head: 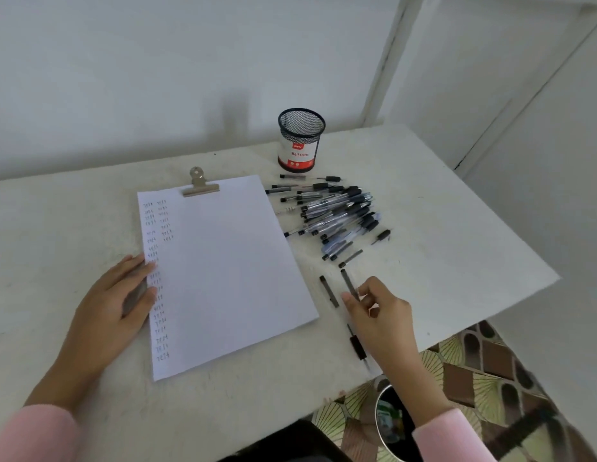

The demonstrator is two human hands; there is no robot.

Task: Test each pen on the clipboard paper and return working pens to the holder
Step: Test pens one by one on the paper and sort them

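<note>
The clipboard paper (230, 268) lies on the white table (440, 211) under a metal clip (199, 186). Two columns of small test marks run down its left side. My left hand (122, 295) rests flat on the paper's left edge. To the right, a pile of several black-and-clear pens (337, 211) is spread out. Behind the pile stands the black mesh holder (301, 138), with no pens visible inside. My right hand (380, 311) pinches the lower end of a dark pen cap (347, 282) with thumb and forefinger. A second cap (328, 291) lies beside it. One uncapped pen (356, 345) lies under that hand.
The table's right edge runs diagonally just past my right hand, with patterned floor below. A round metal bin (390, 425) stands on the floor under the table's near corner. A white wall backs the table. A loose pen tip piece (382, 235) lies right of the pile.
</note>
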